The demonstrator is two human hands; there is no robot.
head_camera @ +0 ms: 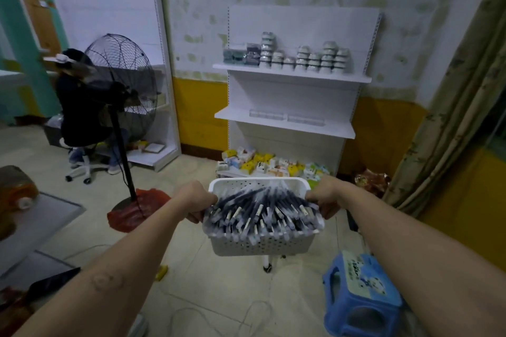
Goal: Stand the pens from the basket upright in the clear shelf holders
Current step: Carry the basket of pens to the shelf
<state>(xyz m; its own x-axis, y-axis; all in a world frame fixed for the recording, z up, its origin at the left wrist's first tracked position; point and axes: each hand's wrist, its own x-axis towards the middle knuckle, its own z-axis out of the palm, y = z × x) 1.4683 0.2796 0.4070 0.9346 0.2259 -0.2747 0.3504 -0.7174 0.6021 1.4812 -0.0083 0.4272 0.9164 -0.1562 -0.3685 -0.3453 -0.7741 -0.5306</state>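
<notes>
Tiled floor lay under both arms. White basket hung between hands, heaped with dark pens. Left hand gripped left rim, right hand gripped right rim, fingers curled under edges. White shelf stood well beyond hands, clear holders on it. Blue stool sat under right forearm. Black fan stood beyond left hand.

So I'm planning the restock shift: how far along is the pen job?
Nothing looks done yet: the clear holders on the middle shelf look empty. In hand: the left hand and right hand grip the white basket by its sides, heaped with pens lying flat. Left: reach the shelf and stand every pen upright in the holders.
</notes>
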